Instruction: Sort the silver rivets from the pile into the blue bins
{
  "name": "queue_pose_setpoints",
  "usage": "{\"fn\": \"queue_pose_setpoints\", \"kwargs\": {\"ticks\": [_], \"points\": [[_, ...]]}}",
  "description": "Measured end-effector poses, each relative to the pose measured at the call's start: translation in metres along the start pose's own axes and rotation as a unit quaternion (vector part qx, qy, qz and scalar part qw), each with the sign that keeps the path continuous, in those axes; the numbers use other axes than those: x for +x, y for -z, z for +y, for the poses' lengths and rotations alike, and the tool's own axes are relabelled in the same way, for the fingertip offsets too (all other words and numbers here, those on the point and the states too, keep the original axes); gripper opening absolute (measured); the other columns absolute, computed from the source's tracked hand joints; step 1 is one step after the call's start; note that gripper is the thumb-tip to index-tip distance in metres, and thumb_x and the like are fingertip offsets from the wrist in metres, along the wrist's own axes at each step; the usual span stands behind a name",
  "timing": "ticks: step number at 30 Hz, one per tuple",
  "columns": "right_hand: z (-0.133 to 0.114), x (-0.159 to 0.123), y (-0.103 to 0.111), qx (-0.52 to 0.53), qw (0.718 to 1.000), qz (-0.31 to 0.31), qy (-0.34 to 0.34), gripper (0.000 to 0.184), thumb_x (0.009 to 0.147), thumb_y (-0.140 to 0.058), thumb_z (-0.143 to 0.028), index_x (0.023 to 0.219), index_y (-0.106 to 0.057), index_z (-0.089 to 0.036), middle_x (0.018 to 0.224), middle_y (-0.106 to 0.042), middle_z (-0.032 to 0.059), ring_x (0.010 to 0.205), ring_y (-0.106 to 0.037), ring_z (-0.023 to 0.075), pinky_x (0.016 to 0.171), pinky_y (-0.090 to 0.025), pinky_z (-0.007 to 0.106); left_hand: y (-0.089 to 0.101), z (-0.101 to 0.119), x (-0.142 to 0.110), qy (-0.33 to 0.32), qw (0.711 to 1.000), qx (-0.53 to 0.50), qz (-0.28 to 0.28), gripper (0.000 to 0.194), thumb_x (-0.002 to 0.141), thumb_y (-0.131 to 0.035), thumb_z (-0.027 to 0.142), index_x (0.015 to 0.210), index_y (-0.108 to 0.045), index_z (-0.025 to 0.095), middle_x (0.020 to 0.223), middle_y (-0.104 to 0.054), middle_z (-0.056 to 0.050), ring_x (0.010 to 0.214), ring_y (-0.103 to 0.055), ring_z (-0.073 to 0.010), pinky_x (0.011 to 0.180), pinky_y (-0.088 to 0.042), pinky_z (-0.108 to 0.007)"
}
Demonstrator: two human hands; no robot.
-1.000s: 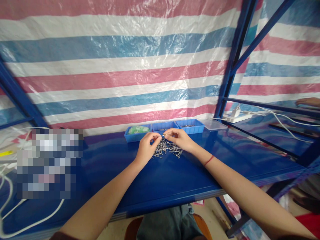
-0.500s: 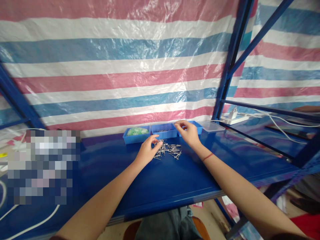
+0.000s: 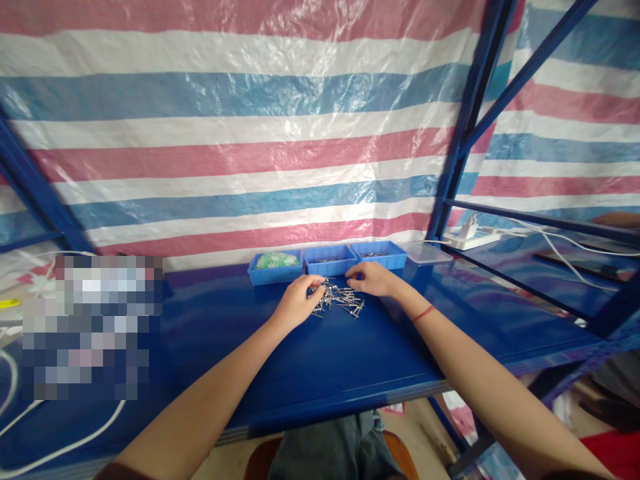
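A loose pile of small metal pins [image 3: 339, 301] lies on the blue table [image 3: 320, 360]. My left hand [image 3: 296, 301] rests at the pile's left edge, its fingers curled together in a pinch among the pins; what they grip is too small to see. My right hand [image 3: 371, 278] lies palm down at the pile's far right edge, fingers stretched towards the pins and holding nothing that I can see. A red string circles my right wrist. Just behind the pile stand three blue trays: the left one [image 3: 275, 267] holds green bits, the middle [image 3: 330, 259] and right one [image 3: 379, 254] hold small metal parts.
A clear plastic box [image 3: 428, 252] sits right of the trays. A white power strip [image 3: 471, 235] with cables lies on the shelf at right. Blue frame posts [image 3: 465, 120] rise at the right. A white cable [image 3: 60, 448] and a blurred patch are at left. A striped tarp hangs behind.
My right hand went from the pile to the right blue tray and has come back down to the pile. My left hand has stayed at the pile's left edge.
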State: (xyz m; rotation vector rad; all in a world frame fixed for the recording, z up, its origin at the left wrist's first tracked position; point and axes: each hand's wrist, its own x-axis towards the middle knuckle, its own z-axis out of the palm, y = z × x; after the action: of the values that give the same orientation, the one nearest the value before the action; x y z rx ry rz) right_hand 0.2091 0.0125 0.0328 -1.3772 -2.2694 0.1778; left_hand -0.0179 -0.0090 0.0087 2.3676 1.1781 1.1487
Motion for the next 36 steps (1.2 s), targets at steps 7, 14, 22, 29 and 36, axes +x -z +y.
{"fn": "queue_pose_setpoints", "kwargs": {"ticks": [7,14,22,29,36], "points": [[-0.014,-0.002,-0.012,-0.012,0.997,-0.064,0.035,0.016,0.072,-0.057,-0.019,0.078,-0.071,-0.016,0.08,-0.07,0.0051,0.069,-0.06,0.0155,0.063,-0.042,0.025,0.0,0.001,0.0,-0.011,1.0,0.004,-0.013,0.019,0.081,-0.05,0.025,0.096,-0.062,0.021,0.091,-0.066,-0.003,0.088,-0.062,-0.0163,0.084,-0.046,-0.031],[-0.018,-0.003,-0.008,0.009,0.999,-0.023,0.034,0.011,0.072,-0.057,-0.015,0.076,-0.068,-0.016,0.075,-0.068,0.0035,0.067,-0.059,0.0144,0.065,-0.042,0.026,0.002,0.004,0.0,-0.01,1.0,0.006,-0.01,0.018,0.08,-0.052,0.024,0.093,-0.063,0.02,0.09,-0.066,-0.003,0.087,-0.062,-0.0164,0.083,-0.047,-0.03],[-0.033,-0.004,-0.008,0.257,0.964,-0.015,0.069,0.027,0.079,-0.056,-0.037,0.086,-0.067,-0.013,0.082,-0.069,0.0065,0.074,-0.061,0.0157,0.072,-0.047,0.031,0.003,0.006,0.001,-0.004,0.999,-0.032,0.02,0.017,0.08,-0.055,0.03,0.091,-0.063,0.021,0.089,-0.067,-0.001,0.083,-0.062,-0.0149,0.079,-0.047,-0.028],[-0.04,-0.003,-0.012,0.322,0.944,-0.03,0.072,0.034,0.076,-0.059,-0.044,0.089,-0.069,-0.014,0.084,-0.069,0.0066,0.077,-0.061,0.0168,0.077,-0.046,0.033,0.008,0.015,0.001,-0.026,0.998,-0.031,0.044,0.016,0.082,-0.052,0.032,0.083,-0.062,0.02,0.082,-0.066,0.0,0.076,-0.06,-0.0135,0.073,-0.046,-0.025],[-0.041,-0.004,-0.011,0.315,0.945,-0.026,0.081,0.033,0.078,-0.057,-0.042,0.089,-0.066,-0.013,0.082,-0.068,0.0064,0.075,-0.06,0.015,0.073,-0.046,0.03,0.01,0.019,0.001,-0.039,0.996,-0.03,0.078,0.014,0.083,-0.051,0.03,0.082,-0.06,0.019,0.08,-0.064,0.0,0.074,-0.058,-0.0121,0.073,-0.044,-0.024]]}}
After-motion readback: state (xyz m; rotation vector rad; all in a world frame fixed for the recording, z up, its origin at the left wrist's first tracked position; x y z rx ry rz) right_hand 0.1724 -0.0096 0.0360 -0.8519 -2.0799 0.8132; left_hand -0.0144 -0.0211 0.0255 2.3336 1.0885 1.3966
